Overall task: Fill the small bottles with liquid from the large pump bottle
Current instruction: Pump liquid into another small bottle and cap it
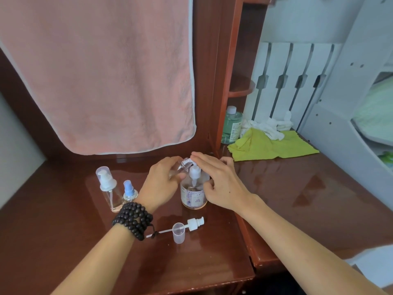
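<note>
The large pump bottle [194, 198] stands mid-table, holding pinkish liquid, with a white pump head. My left hand [161, 185] holds a small clear bottle [183, 166] tilted, its threaded open neck up against the pump's nozzle. My right hand [214, 177] rests on top of the pump head, fingers spread over it. Left of my wrist stand two other small bottles: a taller one with a white pump and clear cap [108, 188] and a short one with a blue sprayer [129, 191]. A removed white pump top with its tube [192, 224] and a clear cap [179, 233] lie nearer to me.
A pink towel [102, 77] hangs behind the table. At the back right are a green liquid bottle [230, 125], a yellow-green cloth [270, 145] and a white cloth [268, 125]. The red-brown table [308, 188] is glossy, with a step edge on the right.
</note>
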The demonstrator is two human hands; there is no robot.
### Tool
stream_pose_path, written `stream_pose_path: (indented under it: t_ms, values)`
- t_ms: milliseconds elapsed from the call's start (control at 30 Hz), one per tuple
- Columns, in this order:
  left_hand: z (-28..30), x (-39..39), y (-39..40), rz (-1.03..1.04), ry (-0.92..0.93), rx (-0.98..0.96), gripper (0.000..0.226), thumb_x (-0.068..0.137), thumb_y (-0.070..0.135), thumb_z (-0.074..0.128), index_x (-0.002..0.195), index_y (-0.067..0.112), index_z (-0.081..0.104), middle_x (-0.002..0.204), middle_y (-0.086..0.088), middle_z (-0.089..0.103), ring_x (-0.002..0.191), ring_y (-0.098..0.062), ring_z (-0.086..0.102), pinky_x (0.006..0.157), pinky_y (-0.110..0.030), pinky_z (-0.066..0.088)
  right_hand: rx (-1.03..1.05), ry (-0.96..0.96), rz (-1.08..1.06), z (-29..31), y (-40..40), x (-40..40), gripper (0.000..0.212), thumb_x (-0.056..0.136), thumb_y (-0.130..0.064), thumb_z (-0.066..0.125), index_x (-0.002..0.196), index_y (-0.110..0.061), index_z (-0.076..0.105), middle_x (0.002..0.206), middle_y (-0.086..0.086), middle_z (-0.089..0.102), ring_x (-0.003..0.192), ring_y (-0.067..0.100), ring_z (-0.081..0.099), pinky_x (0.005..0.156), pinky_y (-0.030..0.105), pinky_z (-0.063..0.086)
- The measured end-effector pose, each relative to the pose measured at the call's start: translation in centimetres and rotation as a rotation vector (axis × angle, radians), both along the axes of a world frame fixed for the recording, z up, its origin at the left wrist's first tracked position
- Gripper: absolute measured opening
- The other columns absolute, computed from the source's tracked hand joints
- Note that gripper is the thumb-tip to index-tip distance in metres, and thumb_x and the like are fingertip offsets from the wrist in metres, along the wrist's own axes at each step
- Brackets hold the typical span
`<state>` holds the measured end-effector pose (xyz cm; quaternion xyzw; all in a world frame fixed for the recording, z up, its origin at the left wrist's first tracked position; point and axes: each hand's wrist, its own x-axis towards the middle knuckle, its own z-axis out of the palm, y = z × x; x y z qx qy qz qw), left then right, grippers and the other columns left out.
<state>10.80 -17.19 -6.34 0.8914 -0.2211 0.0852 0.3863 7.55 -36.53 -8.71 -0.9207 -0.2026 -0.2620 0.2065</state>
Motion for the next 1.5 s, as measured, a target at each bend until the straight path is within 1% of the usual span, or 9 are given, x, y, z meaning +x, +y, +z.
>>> stream_pose_path:
  t_ms: [133, 333, 467, 667, 833, 967, 1133, 1333, 1500]
  values:
    - [0.1, 0.1, -0.1, 0.007, -0.014, -0.004, 0.031, 0.086, 0.012, 0.066, 0.114, 0.023, 0.062, 0.099, 0.003, 0.063, 0.094, -0.016, 0.058, 0.088, -0.040, 0.048, 0.044, 0.028, 0.033, 0.0, -0.2, 0.0, 0.080, 0.069, -0.004, 0.047, 0.148, -0.015, 0.051, 0.157, -0.004, 0.045, 0.141, 0.000, 0.042, 0.098, 0.036, 0.035]
    - [-1.0, 0.2, -0.2, 0.012, 0.012, 0.059, 0.032, 0.083, 0.013, 0.065, 0.112, 0.026, 0.060, 0.101, 0.005, 0.063, 0.097, -0.020, 0.059, 0.086, -0.049, 0.050, 0.033, 0.039, -0.023, -0.4, -0.1, 0.4, 0.076, 0.065, -0.007, 0.045, 0.136, -0.022, 0.064, 0.144, -0.007, 0.059, 0.130, 0.001, 0.054, 0.093, 0.038, 0.032]
    - [-0.5, 0.0, 0.0, 0.012, 0.010, 0.042, 0.034, 0.085, 0.013, 0.067, 0.117, 0.021, 0.061, 0.104, 0.001, 0.064, 0.100, -0.020, 0.059, 0.090, -0.041, 0.048, 0.029, 0.046, -0.014, -0.3, -0.1, 0.2, 0.078, 0.064, -0.007, 0.045, 0.140, -0.022, 0.061, 0.148, -0.009, 0.056, 0.136, 0.000, 0.048, 0.094, 0.034, 0.030]
    - [0.3, 0.0, -0.1, 0.002, -0.005, 0.017, 0.032, 0.085, 0.011, 0.068, 0.116, 0.018, 0.062, 0.101, -0.001, 0.064, 0.095, -0.017, 0.058, 0.085, -0.024, 0.039, 0.041, 0.006, 0.005, 0.2, -0.1, -0.1, 0.080, 0.067, -0.004, 0.046, 0.145, -0.018, 0.055, 0.154, -0.005, 0.048, 0.140, 0.001, 0.042, 0.093, 0.031, 0.029]
    - [-1.1, 0.2, -0.4, 0.027, 0.004, 0.043, 0.034, 0.084, 0.012, 0.067, 0.115, 0.024, 0.060, 0.103, 0.003, 0.063, 0.098, -0.019, 0.060, 0.087, -0.041, 0.049, 0.026, -0.004, -0.037, -0.2, -0.1, 0.4, 0.072, 0.067, -0.004, 0.044, 0.134, -0.019, 0.066, 0.142, -0.005, 0.062, 0.135, 0.010, 0.054, 0.092, 0.032, 0.028]
    - [-1.3, -0.4, -0.5, 0.044, 0.013, 0.016, 0.039, 0.085, 0.011, 0.067, 0.123, 0.019, 0.059, 0.110, 0.001, 0.064, 0.099, -0.013, 0.058, 0.088, -0.032, 0.046, 0.049, 0.036, -0.022, -0.1, -0.2, 0.4, 0.073, 0.067, -0.004, 0.044, 0.135, -0.020, 0.065, 0.143, -0.006, 0.060, 0.135, 0.006, 0.052, 0.091, 0.028, 0.028]
    - [-0.1, 0.2, 0.0, 0.020, -0.049, 0.053, 0.031, 0.084, 0.016, 0.067, 0.112, 0.028, 0.059, 0.097, 0.006, 0.061, 0.092, -0.017, 0.059, 0.084, -0.047, 0.051, 0.031, 0.021, 0.025, 0.1, -0.2, 0.1, 0.080, 0.069, -0.002, 0.047, 0.147, -0.017, 0.053, 0.156, -0.005, 0.046, 0.142, 0.000, 0.040, 0.095, 0.032, 0.031]
    - [-1.1, 0.4, -0.4, 0.031, -0.015, 0.046, 0.036, 0.082, 0.014, 0.065, 0.115, 0.028, 0.059, 0.100, 0.007, 0.062, 0.097, -0.020, 0.060, 0.085, -0.048, 0.051, 0.034, -0.031, -0.034, 0.0, -0.1, 0.2, 0.072, 0.066, -0.005, 0.046, 0.134, -0.018, 0.066, 0.142, -0.004, 0.062, 0.133, 0.008, 0.054, 0.093, 0.037, 0.030]
    - [-1.5, 0.3, -0.4, 0.049, 0.018, 0.037, 0.037, 0.084, 0.015, 0.067, 0.118, 0.026, 0.059, 0.105, 0.006, 0.063, 0.101, -0.020, 0.060, 0.089, -0.048, 0.050, 0.055, 0.028, -0.015, -0.1, -0.1, 0.3, 0.071, 0.066, -0.006, 0.046, 0.133, -0.019, 0.066, 0.142, -0.005, 0.061, 0.137, 0.010, 0.052, 0.095, 0.037, 0.031]
